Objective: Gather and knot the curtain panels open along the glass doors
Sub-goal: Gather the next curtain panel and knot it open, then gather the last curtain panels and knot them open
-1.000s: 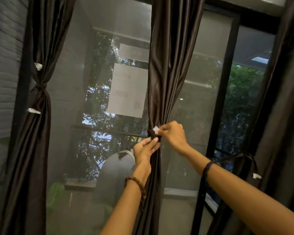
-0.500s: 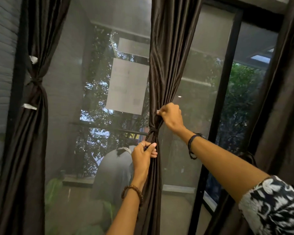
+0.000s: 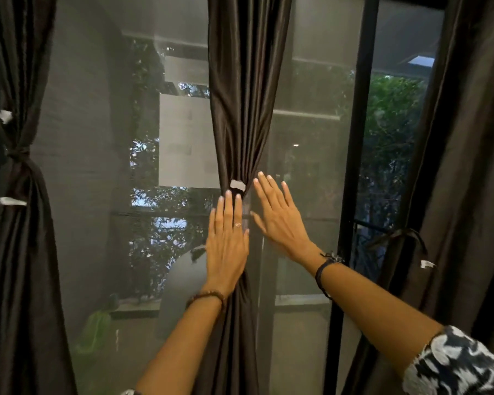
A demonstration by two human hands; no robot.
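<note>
A dark brown middle curtain panel (image 3: 244, 95) hangs gathered in front of the glass doors, cinched at a tie with a white tag (image 3: 237, 185). My left hand (image 3: 227, 240) lies flat against the bunched fabric just below the tie, fingers straight. To the right of the tie my right hand (image 3: 278, 215) is spread with straight fingers and holds nothing. The left curtain panel (image 3: 20, 252) is gathered and knotted at mid height. The right curtain panel (image 3: 465, 166) hangs loose, with a thin tie cord (image 3: 408, 238) and white tag dangling beside it.
The glass door (image 3: 103, 166) reflects trees, a paper sheet and a person's outline. A black door frame post (image 3: 354, 166) stands just right of my right hand.
Both hands have let go of the middle curtain's tie and opened flat. The right hand dropped from gripping the fabric above the tie; the left slid up to rest below it.
</note>
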